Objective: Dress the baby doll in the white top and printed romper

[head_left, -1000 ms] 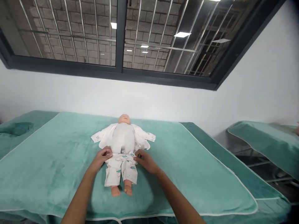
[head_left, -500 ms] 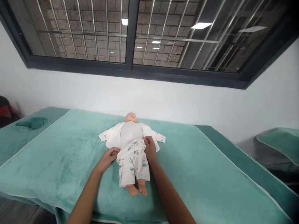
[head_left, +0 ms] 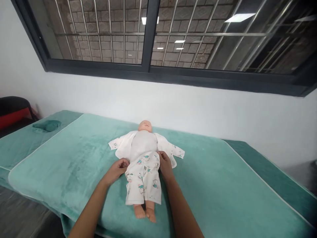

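A baby doll (head_left: 145, 126) lies on its back, head toward the wall and bare feet toward me. White trousers (head_left: 143, 178) with a small green print cover its hips and legs. Its white jacket (head_left: 125, 145) is spread out at both sides, with a plain pale front between. At the left of the waistband, my left hand (head_left: 120, 168) has its fingers closed on the trousers' edge. My right hand (head_left: 164, 162) pinches the waistband on the other side, at the doll's hip. The fingertips of both hands are partly hidden.
A green plush cover (head_left: 203, 185) is spread over the bed under the doll. Near the left end is a face hole (head_left: 47, 126). A black and red chair (head_left: 15, 114) stands far left. Behind the bed rises a white wall (head_left: 173, 105) with a barred window (head_left: 148, 66).
The camera view has turned a little to the left, so the doll and bed appear shifted right. Both hands stay at the trousers' waist; the trouser legs look slightly straighter.
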The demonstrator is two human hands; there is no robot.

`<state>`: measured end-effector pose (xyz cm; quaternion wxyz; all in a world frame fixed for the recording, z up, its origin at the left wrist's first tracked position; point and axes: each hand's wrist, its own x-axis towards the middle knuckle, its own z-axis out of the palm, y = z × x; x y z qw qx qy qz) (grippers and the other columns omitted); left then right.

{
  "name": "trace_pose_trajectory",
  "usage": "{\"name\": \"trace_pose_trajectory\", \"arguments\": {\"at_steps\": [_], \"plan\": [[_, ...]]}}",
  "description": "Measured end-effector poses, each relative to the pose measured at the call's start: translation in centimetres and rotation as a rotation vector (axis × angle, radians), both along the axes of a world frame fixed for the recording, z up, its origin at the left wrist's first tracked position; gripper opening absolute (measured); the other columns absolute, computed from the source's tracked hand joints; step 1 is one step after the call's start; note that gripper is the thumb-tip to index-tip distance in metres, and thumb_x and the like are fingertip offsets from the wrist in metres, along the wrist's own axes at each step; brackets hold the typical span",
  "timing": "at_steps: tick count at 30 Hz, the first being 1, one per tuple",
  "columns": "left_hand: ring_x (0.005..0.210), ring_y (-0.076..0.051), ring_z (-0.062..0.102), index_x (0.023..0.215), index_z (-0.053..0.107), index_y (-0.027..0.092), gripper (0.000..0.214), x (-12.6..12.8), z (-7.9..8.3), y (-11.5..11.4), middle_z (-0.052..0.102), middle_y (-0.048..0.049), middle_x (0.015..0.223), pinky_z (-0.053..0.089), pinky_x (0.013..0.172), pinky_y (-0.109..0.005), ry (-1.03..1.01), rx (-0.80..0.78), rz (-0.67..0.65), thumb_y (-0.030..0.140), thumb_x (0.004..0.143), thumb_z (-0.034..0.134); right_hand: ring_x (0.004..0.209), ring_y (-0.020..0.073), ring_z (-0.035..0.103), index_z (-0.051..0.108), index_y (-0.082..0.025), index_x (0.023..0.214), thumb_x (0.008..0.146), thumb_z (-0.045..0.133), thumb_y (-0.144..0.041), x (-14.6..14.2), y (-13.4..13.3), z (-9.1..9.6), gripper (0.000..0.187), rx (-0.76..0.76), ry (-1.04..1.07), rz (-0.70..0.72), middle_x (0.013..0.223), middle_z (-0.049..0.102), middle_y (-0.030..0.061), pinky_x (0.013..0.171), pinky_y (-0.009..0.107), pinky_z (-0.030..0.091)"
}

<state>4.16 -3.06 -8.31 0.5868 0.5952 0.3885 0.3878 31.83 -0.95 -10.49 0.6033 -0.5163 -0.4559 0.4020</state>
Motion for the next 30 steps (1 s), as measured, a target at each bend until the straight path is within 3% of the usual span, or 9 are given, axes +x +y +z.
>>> {"name": "trace_pose_trajectory", "arguments": {"at_steps": [7,10,14,17,20,23,26,30], "plan": [[0.070,-0.014,0.044,0.084,0.059,0.019,0.024,0.2,0.5,-0.2,0.055,0.0010,0.077,0.033,0.063,-0.025,0.133,0.032,-0.090,0.042,0.086,0.067,0.060,0.0149,0.044,0.054,-0.024,0.084,0.085,0.061,-0.061,0.1,-0.2,0.5,0.039,-0.052,0.004,0.079,0.069,0.052,-0.0026,0.056,0.029,0.037],[0.079,-0.016,0.052,0.081,0.059,0.019,0.022,0.3,0.9,-0.3,0.064,-0.0042,0.096,0.040,0.070,-0.026,0.086,0.085,-0.096,0.039,0.084,0.069,0.062,0.0158,0.046,0.054,-0.024,0.084,0.085,0.059,-0.062,0.1,-0.4,1.0,0.039,-0.047,-0.029,0.103,0.070,0.052,-0.0022,0.057,0.029,0.038],[0.106,-0.024,0.061,0.078,0.058,0.019,0.030,0.2,0.9,-0.5,0.064,-0.0125,0.131,0.047,0.089,-0.034,0.029,0.097,-0.017,0.046,0.083,0.070,0.065,0.0166,0.045,0.053,-0.025,0.082,0.087,0.057,-0.063,0.6,-1.0,1.7,0.038,-0.040,-0.097,0.211,0.072,0.051,-0.0017,0.058,0.028,0.039],[0.124,-0.030,0.057,0.075,0.054,0.020,0.038,-0.1,0.4,-0.6,0.060,-0.0146,0.141,0.047,0.097,-0.037,-0.014,0.075,0.132,0.053,0.082,0.071,0.063,0.0151,0.043,0.056,-0.024,0.085,0.085,0.064,-0.059,1.2,-1.7,2.0,0.036,-0.058,-0.058,0.380,0.070,0.050,-0.0028,0.058,0.027,0.037],[0.116,-0.027,0.062,0.076,0.052,0.021,0.039,-0.3,-0.1,-0.6,0.066,-0.0124,0.131,0.049,0.088,-0.034,-0.103,0.035,0.249,0.054,0.082,0.072,0.069,0.0162,0.049,0.061,-0.023,0.091,0.077,0.076,-0.053,1.7,-2.4,2.2,0.036,-0.037,0.012,0.571,0.077,0.056,-0.0010,0.065,0.029,0.041],[0.084,-0.018,0.063,0.076,0.050,0.020,0.041,-0.4,-0.5,-0.4,0.070,-0.0039,0.095,0.046,0.070,-0.027,-0.147,-0.018,0.309,0.055,0.081,0.072,0.075,0.0180,0.054,0.062,-0.023,0.091,0.073,0.081,-0.047,2.0,-2.6,2.3,0.036,-0.013,0.021,0.657,0.082,0.059,0.0009,0.072,0.032,0.044],[0.063,-0.011,0.049,0.078,0.051,0.020,0.042,-0.4,-0.7,-0.3,0.055,0.0046,0.071,0.036,0.058,-0.022,-0.173,-0.057,0.322,0.055,0.081,0.073,0.077,0.0175,0.053,0.060,-0.022,0.083,0.073,0.081,-0.037,2.0,-2.4,2.2,0.028,0.056,0.006,0.565,0.083,0.058,0.0004,0.073,0.031,0.043],[0.058,-0.008,0.041,0.081,0.052,0.019,0.042,-0.4,-0.9,-0.1,0.050,0.0062,0.069,0.031,0.054,-0.021,-0.238,-0.089,0.298,0.056,0.083,0.072,0.073,0.0152,0.048,0.055,-0.022,0.075,0.071,0.072,-0.024,1.7,-1.8,1.9,0.018,0.151,-0.027,0.382,0.078,0.052,-0.0020,0.068,0.028,0.040]]}}
